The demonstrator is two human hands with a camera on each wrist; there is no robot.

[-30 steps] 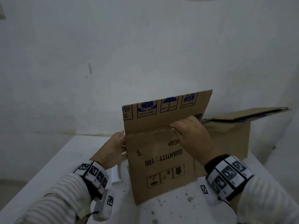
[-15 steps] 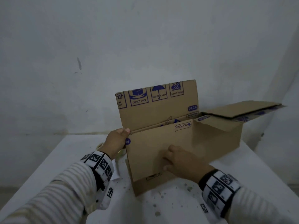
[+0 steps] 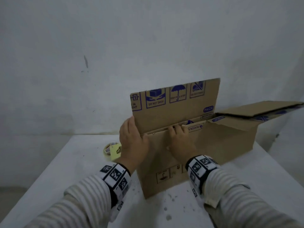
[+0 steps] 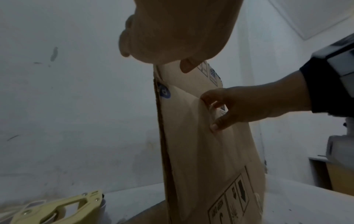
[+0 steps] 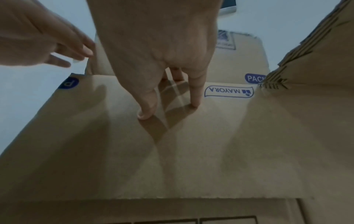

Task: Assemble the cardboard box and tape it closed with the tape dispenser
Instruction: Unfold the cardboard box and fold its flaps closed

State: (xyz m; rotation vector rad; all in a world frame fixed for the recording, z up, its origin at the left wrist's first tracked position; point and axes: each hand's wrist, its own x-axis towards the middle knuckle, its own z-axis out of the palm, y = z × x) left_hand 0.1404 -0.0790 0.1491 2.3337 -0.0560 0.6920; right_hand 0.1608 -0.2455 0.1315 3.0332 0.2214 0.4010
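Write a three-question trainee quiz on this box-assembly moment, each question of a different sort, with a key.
1. True or false: the tape dispenser lies on the table, with neither of the hands on it.
2. Which flap does the right hand press with its fingertips? A) the standing flap with the umbrella symbol B) the folded-down near flap printed MAYORA C) the flap sticking out to the right
3. Fill in: the left hand rests at the left edge of the standing ____.

Key: 1 true; 2 B; 3 flap
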